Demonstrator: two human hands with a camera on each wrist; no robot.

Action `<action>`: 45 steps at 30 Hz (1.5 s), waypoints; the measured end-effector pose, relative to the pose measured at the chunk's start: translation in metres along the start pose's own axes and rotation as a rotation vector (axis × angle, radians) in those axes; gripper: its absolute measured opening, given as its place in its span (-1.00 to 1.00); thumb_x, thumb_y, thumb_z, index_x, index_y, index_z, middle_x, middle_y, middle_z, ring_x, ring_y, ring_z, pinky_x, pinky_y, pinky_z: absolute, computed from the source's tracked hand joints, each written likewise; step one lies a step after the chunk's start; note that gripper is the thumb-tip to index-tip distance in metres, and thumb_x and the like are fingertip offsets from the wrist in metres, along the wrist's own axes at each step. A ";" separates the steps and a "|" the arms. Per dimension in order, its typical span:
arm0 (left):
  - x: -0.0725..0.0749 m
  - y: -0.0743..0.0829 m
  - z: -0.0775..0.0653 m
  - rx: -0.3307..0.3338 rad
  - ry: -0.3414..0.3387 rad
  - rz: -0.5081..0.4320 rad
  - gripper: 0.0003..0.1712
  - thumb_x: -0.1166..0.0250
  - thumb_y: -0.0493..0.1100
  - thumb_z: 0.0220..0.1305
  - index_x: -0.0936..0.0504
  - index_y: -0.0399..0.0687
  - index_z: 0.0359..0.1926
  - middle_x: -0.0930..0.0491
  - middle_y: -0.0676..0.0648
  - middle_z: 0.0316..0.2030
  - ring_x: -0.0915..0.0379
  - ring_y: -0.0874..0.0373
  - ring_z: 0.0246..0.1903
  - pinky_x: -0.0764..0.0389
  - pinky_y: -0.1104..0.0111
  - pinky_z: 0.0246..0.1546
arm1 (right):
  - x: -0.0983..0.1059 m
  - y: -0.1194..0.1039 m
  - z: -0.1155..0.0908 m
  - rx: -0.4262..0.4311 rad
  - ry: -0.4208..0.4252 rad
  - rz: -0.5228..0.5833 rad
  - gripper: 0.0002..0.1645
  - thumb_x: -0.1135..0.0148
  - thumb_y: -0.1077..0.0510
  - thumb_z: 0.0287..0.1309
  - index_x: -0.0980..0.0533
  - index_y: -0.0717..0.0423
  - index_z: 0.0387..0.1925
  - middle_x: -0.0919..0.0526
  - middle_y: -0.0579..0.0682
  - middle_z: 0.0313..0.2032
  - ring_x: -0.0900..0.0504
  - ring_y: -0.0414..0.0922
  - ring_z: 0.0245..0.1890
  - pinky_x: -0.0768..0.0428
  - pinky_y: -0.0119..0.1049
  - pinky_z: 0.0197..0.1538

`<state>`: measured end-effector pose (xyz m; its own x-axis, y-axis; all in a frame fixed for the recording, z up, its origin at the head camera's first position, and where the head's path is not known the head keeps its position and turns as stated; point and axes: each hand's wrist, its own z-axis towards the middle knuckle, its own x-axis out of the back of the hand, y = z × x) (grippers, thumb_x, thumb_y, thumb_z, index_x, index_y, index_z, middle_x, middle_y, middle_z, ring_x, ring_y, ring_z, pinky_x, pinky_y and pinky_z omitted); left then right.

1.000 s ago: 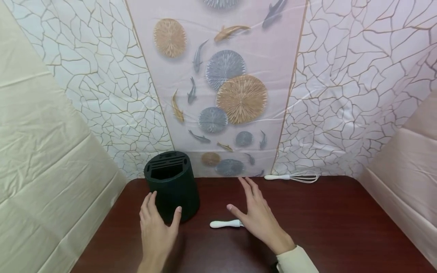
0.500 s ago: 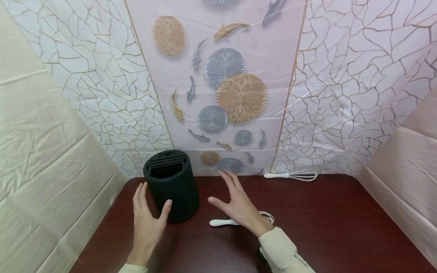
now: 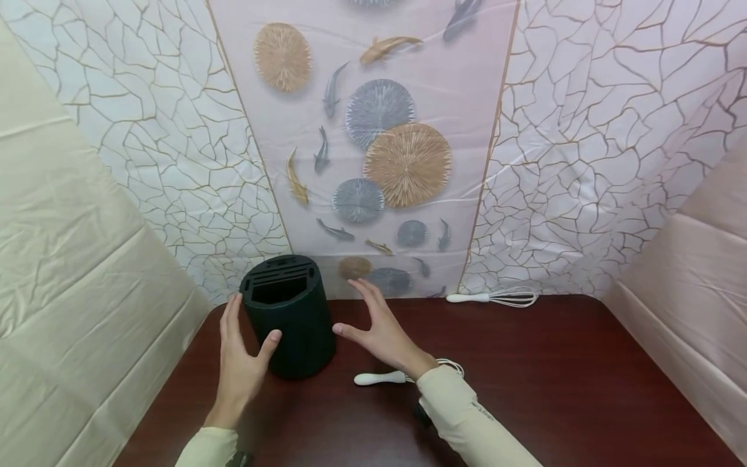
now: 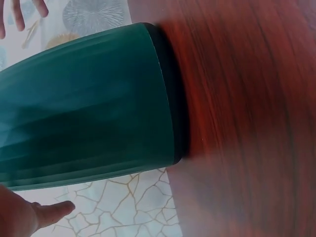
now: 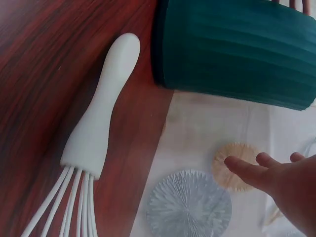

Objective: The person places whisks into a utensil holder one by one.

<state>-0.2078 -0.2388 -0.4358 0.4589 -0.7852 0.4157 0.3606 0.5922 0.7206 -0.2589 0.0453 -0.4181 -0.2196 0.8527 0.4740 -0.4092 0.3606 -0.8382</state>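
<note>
A dark green, round knife block [image 3: 294,337] with a slotted black top stands upright on the table's left side. My left hand [image 3: 240,366] is at its left side, fingers spread, fingertips right by the rim. To its right, my right hand [image 3: 382,327] hovers with thumb and fingers apart and nothing held. The left wrist view shows the block's green wall [image 4: 94,103] with fingers on both sides of it. Below my right forearm lies a white-handled whisk [image 3: 379,378]; its wires are partly covered by the wrist. In the right wrist view this whisk [image 5: 101,108] shows large.
A second white whisk [image 3: 493,298] lies at the table's back edge, right of centre. The dark red wooden table [image 3: 554,389] ends at a patterned cloth backdrop [image 3: 537,194]. Beige cloth panels [image 3: 87,292] rise at both sides.
My right hand has moved left, toward the knife block, uncovering more of the near whisk. My left hand has shifted left and up along the block's side. The block and whisks stay put.
</note>
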 end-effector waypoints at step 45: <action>0.013 -0.013 0.058 -0.119 -0.207 0.043 -0.23 -0.31 -0.03 0.51 -0.24 -0.01 0.61 0.03 -0.13 0.66 -0.20 -0.37 0.46 -0.51 -0.36 0.11 | -0.064 -0.011 0.059 0.038 0.028 0.286 -0.10 -0.21 -0.51 0.30 -0.15 -0.51 0.56 -0.09 -0.21 0.62 -0.22 0.02 0.54 -0.27 0.28 0.45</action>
<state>-0.2536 -0.2669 -0.4080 0.3043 -0.7721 0.5579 0.4429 0.6332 0.6348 -0.2927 -0.0351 -0.4234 -0.3062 0.9282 0.2113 -0.3667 0.0898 -0.9260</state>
